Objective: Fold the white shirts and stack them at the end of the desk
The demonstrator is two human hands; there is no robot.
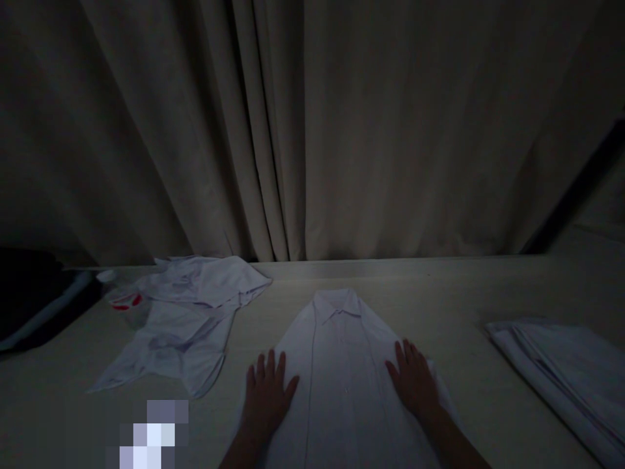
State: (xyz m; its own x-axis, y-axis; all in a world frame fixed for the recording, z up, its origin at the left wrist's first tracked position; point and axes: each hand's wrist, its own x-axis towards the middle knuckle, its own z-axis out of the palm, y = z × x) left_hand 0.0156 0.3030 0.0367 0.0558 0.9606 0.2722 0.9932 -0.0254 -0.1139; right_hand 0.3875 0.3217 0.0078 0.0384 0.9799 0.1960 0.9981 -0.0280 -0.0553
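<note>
A white button-up shirt lies spread face up on the pale surface, its collar pointing away from me and its front buttoned. My left hand rests flat on the shirt's left side, fingers spread. On the opposite side, below the shoulder, my right hand also lies flat with its fingers apart. Neither hand grips the cloth. The lower part of the shirt runs out of view at the bottom edge.
Crumpled white garments lie at the left, beside a clear bottle with a red-marked label. Dark folded fabric sits at far left. Folded white cloth is stacked at right. A beige curtain hangs behind. Lower left is pixelated.
</note>
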